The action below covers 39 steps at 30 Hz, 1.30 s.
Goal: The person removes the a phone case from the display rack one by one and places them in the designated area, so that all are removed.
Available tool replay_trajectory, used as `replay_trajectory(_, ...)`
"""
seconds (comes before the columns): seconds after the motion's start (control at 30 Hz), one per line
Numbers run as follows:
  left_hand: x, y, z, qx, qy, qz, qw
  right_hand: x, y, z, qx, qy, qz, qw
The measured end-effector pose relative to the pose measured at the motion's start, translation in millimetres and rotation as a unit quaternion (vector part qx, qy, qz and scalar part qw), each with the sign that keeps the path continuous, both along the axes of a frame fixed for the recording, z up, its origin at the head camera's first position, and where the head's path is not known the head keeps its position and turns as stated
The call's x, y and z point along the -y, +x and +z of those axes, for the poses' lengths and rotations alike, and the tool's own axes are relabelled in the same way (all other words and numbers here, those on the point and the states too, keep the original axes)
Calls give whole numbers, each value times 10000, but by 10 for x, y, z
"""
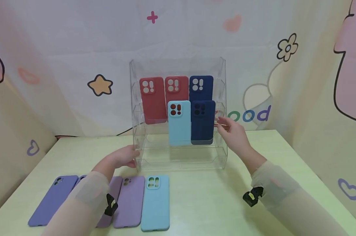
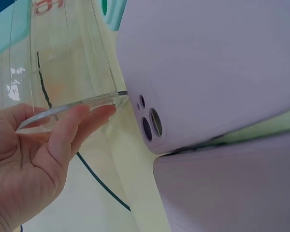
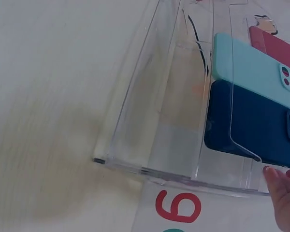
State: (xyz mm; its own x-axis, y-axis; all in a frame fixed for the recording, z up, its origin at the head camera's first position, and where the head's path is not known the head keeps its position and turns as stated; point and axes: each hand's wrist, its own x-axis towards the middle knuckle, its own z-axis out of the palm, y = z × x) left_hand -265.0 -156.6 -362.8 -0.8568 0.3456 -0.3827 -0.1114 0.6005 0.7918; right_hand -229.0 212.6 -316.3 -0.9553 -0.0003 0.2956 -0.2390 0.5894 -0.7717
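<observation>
A clear stepped display rack (image 1: 180,165) stands upright on the table, holding several phone cases. My left hand (image 1: 125,156) grips its lower left side panel; in the left wrist view the fingers curl round the panel's edge. Higher up on the opposite side, my right hand (image 1: 233,133) holds the right side panel with thumb and fingers, right beside the front dark blue case (image 1: 203,126). A light blue case (image 1: 179,127) stands next to that one. In the tier behind are two red cases (image 1: 153,101) and another dark blue case (image 1: 201,88).
In front of the rack, to the left, several cases lie in a row on the table (image 1: 207,203): a blue-violet one (image 1: 54,200), purple ones (image 1: 130,201) and a light blue one (image 1: 156,205). My left forearm passes over part of the row. A printed curtain (image 1: 180,36) hangs behind.
</observation>
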Motion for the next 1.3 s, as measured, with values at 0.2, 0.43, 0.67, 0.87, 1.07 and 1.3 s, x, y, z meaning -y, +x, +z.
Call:
replay_trajectory(0.2, 21, 20, -5, 114, 26, -96, 9999, 70, -69, 33, 485, 194, 52, 9986)
replay_trajectory(0.43, -1, 54, -56, 27, 195, -3, 9998, 80, -132, 28, 368, 392, -103, 9985)
replay_trajectory(0.67, -24, 104, -119, -8, 342, 155, 9993, 100, -204, -38, -197, 798, -291, 9962)
replay_trajectory(0.87, 53, 87, -97, -70, 172, 242, 9995, 142, -280, -43, -209, 541, -68, 9983)
replay_trajectory(1.07, 82, 50, -72, 12, 336, -3, 9994, 104, -283, -24, -91, 582, -43, 9983)
replay_trajectory(1.3, 49, 22, -73, -1, 305, -72, 9995, 44, -226, 138, -523, 743, 14, 9959)
